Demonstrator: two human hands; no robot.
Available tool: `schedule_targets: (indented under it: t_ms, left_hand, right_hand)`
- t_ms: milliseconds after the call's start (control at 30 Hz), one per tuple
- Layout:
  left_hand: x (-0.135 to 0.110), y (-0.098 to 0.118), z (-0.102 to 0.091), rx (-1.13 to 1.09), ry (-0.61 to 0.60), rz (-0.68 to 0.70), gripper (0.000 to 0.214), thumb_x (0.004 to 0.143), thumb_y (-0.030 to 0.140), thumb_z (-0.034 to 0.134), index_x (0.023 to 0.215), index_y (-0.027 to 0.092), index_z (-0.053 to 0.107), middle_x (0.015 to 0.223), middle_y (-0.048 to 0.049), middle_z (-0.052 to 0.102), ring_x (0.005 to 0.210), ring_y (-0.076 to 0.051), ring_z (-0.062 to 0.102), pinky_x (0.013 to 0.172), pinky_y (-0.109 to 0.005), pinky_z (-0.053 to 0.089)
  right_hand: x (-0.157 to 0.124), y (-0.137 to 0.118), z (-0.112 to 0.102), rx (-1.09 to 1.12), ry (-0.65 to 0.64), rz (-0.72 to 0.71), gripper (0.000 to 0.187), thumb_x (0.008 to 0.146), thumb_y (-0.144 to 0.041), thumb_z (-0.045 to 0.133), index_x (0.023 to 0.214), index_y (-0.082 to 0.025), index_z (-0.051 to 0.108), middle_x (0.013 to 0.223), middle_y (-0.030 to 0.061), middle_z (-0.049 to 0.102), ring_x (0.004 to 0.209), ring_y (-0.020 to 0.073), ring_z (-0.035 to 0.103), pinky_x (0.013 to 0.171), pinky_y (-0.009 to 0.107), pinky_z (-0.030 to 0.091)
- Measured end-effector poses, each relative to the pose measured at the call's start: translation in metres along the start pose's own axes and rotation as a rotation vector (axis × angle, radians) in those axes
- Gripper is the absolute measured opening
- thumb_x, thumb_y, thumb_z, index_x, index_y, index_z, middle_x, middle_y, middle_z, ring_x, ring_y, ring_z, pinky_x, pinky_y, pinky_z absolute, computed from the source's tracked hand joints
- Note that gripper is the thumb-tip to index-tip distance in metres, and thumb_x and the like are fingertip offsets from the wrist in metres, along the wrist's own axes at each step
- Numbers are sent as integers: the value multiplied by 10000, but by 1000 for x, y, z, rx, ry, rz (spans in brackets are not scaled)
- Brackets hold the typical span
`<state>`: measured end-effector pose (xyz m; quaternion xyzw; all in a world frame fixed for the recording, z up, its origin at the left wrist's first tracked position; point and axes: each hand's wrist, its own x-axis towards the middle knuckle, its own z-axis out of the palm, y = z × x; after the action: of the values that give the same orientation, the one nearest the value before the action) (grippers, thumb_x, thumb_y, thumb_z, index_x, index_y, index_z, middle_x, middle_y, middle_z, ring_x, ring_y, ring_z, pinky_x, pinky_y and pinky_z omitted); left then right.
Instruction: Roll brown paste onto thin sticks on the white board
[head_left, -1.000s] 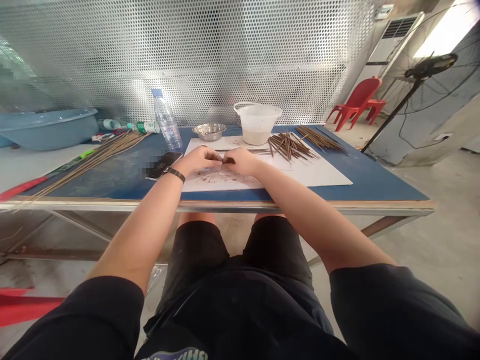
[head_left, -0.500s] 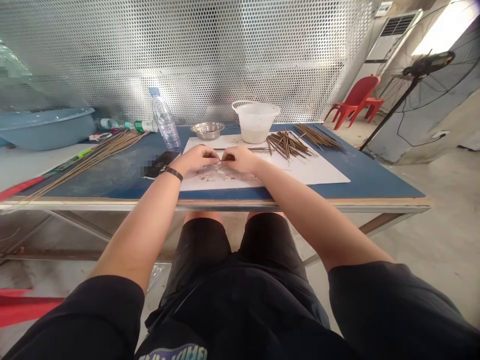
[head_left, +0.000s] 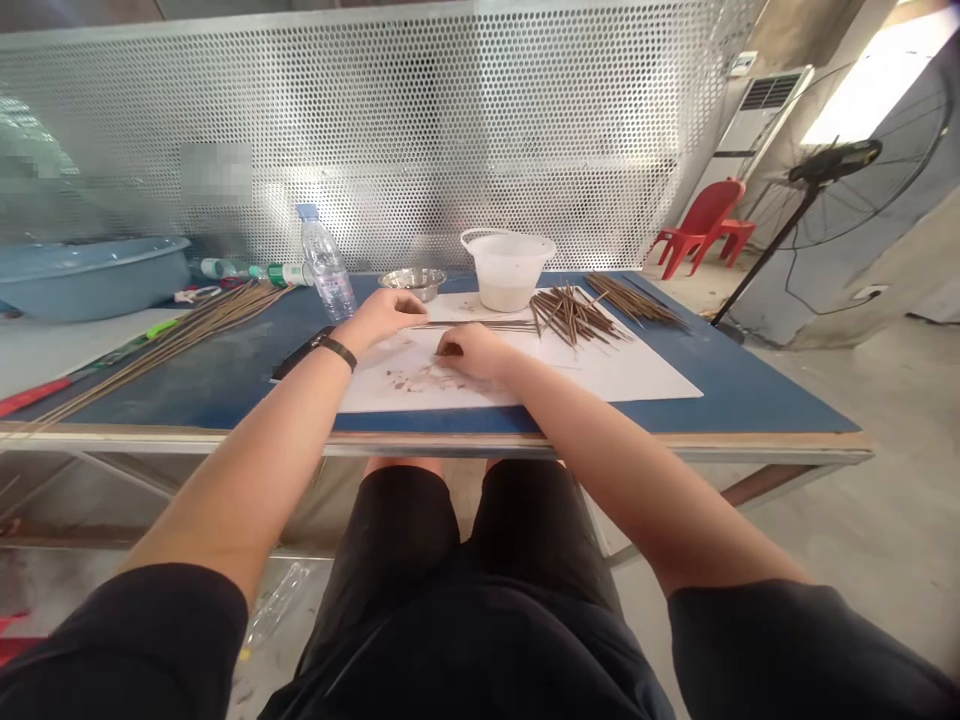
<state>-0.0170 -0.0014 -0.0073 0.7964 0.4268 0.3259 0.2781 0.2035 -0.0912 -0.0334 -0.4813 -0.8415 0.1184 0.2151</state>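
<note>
My left hand (head_left: 384, 315) rests at the far left corner of a white paper sheet (head_left: 622, 370), its fingers curled down beside a long thin dark stick (head_left: 480, 325). My right hand (head_left: 471, 352) lies nearer the middle of the sheet, with a small dark piece (head_left: 450, 350) showing at its fingertips. Brown shavings (head_left: 409, 378) are scattered just left of it. A heap of pointed brown sticks (head_left: 574, 315) lies on the sheet to the right of both hands. A black phone (head_left: 296, 352) is mostly hidden under my left wrist.
The blue-topped table (head_left: 750, 410) also holds a steel bowl (head_left: 412, 283), a white plastic tub (head_left: 508, 270), a water bottle (head_left: 325, 262) and a long bundle of sticks (head_left: 202, 335). A perforated metal screen (head_left: 375, 130) stands behind it.
My hands have moved apart: the left has gone toward the far edge of the sheet, and the right has dropped nearer me. The view has tilted slightly upward.
</note>
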Motion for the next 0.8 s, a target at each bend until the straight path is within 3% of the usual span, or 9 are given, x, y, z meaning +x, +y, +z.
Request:
schedule_targets:
  t_ms: [133, 233, 300, 400, 500, 567, 633, 700, 800]
  left_hand:
    - [43, -1, -12, 116, 138, -4, 175, 796, 358, 926, 847, 223, 827, 920, -100, 807, 795, -248, 706, 761, -396, 576]
    - [77, -7, -16, 212, 244, -17, 133, 859, 320, 862, 795, 211, 821, 964, -128, 823, 913, -298, 734, 849, -418, 587]
    - [93, -11, -17, 257, 282, -29, 106, 877, 303, 837, 882, 197, 843, 1051, -145, 837, 1036, -334, 750, 966, -444, 582]
    - [104, -15, -16, 279, 277, -53, 314, 875, 300, 838, 1164, 178, 842, 1248, -164, 824, 1223, -370, 727, 1104, -475, 545]
    - [93, -13, -14, 263, 263, -65, 463, 916, 306, 808, 1360, 175, 782, 1400, -173, 772, 1277, -360, 707, 1118, -460, 538]
    - [77, -10, -10, 185, 284, -64, 487, 926, 299, 802, 1399, 193, 754, 1371, -157, 772, 1192, -330, 730, 1045, -431, 568]
    - [57, -5, -5, 18, 326, -86, 453, 932, 293, 789, 1377, 221, 739, 1225, -122, 788, 1047, -287, 749, 915, -397, 595]
    - [38, -3, 0, -206, 400, -154, 347, 960, 290, 732, 1304, 243, 722, 1095, -89, 770, 923, -247, 740, 775, -364, 584]
    - [17, -6, 4, -353, 477, -213, 123, 956, 262, 696, 1076, 240, 678, 971, -48, 722, 788, -191, 686, 672, -314, 519]
  right_hand:
    - [0, -6, 1, -44, -18, -18, 127, 1022, -172, 744, 1094, -156, 846, 1105, 113, 857, 963, 216, 739, 825, 287, 492]
    - [1, -9, 2, -51, -29, -41, 139, 1030, -158, 730, 1109, -142, 844, 1133, 127, 851, 989, 222, 736, 835, 289, 490]
    - [2, -9, 2, -52, -31, -55, 143, 1021, -136, 731, 1112, -140, 841, 1137, 129, 849, 988, 221, 735, 838, 290, 494]
    - [1, -8, 1, -40, -21, -52, 152, 1008, -117, 729, 1098, -165, 841, 1126, 114, 850, 970, 217, 737, 834, 291, 503]
    - [-4, -6, -3, -10, -28, -47, 142, 984, -103, 743, 1050, -175, 846, 1103, 102, 850, 951, 208, 735, 846, 286, 504]
    - [-7, -6, -5, 18, -55, -50, 104, 967, -116, 764, 1000, -177, 841, 1064, 86, 846, 921, 197, 725, 843, 280, 496]
    - [-8, -7, -7, 24, -73, -36, 94, 996, -194, 756, 928, -184, 820, 991, 70, 831, 883, 197, 709, 818, 286, 480]
    - [-3, -11, -6, -10, -58, 30, 259, 1073, -325, 677, 890, -185, 793, 945, 83, 812, 876, 218, 704, 794, 310, 470]
    - [17, -16, 3, -135, -26, 152, 474, 1162, -451, 471, 1014, -140, 797, 1075, 196, 805, 1028, 315, 726, 874, 392, 506]
